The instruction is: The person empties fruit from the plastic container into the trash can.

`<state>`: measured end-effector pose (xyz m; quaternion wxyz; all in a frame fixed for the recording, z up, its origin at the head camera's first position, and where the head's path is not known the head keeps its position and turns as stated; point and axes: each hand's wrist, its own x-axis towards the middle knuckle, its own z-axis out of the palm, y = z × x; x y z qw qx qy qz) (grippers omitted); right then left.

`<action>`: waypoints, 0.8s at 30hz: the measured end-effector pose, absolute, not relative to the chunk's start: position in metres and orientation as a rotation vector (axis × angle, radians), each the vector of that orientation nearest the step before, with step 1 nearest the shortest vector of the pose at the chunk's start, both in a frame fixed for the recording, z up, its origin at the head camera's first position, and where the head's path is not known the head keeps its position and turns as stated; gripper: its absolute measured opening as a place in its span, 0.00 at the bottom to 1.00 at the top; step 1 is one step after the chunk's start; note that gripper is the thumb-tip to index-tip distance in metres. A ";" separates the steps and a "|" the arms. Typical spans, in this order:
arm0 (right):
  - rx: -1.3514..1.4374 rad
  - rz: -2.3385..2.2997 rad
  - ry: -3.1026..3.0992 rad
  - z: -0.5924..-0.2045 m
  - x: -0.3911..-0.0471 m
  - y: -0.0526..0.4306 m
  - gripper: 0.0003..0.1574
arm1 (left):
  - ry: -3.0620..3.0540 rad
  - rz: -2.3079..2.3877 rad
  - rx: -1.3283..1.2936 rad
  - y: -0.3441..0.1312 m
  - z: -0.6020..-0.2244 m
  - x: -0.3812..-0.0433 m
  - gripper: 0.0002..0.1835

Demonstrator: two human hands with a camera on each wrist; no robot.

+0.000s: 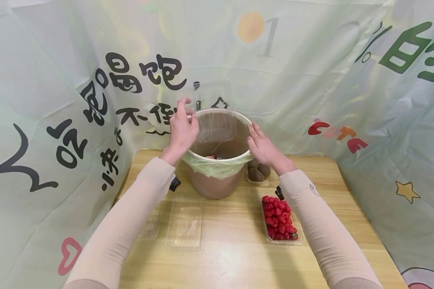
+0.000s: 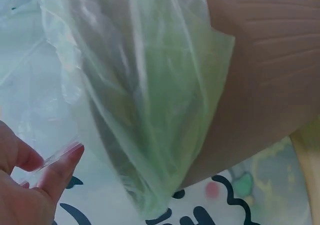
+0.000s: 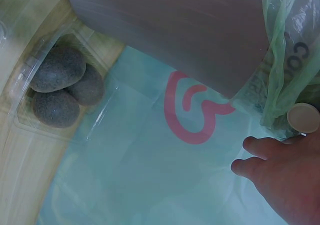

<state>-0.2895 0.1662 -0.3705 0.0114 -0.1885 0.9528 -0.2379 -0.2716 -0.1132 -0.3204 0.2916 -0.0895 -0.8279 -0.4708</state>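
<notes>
A brown trash can [image 1: 215, 184] lined with a thin green plastic bag [image 1: 217, 169] stands at the back of the table. My left hand [image 1: 183, 128] is at the left of its rim and pinches the edge of a clear plastic lid [image 2: 62, 154] between thumb and fingers. That see-through sheet stands up behind and across the can's mouth in the head view. My right hand [image 1: 264, 146] touches the right side of the rim with its fingers extended. In the right wrist view its fingers [image 3: 265, 147] lie beside the bag's gathered edge. Something small and reddish lies inside the can.
A clear punnet of raspberries [image 1: 279, 218] sits at the right. Dark brown, fuzzy-looking kiwis [image 3: 57, 70] lie in a clear box behind my right wrist. Clear plastic trays [image 1: 186, 226] rest at the front left of the wooden table [image 1: 235, 257]. Printed cloth [image 1: 289, 88] encloses the back and sides.
</notes>
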 end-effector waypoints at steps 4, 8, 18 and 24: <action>-0.586 -0.727 2.977 -0.371 -0.290 0.166 0.43 | -2.259 -1.268 -0.248 -0.111 -0.315 -0.262 0.24; -0.583 -0.724 2.977 -0.371 -0.289 0.166 0.43 | -2.295 -1.263 -0.273 -0.109 -0.310 -0.252 0.25; -0.583 -0.745 2.965 -0.371 -0.287 0.165 0.43 | -2.350 -1.255 -0.340 -0.105 -0.306 -0.226 0.26; -0.581 -0.746 2.966 -0.370 -0.287 0.165 0.43 | -2.385 -1.245 -0.379 -0.104 -0.310 -0.211 0.28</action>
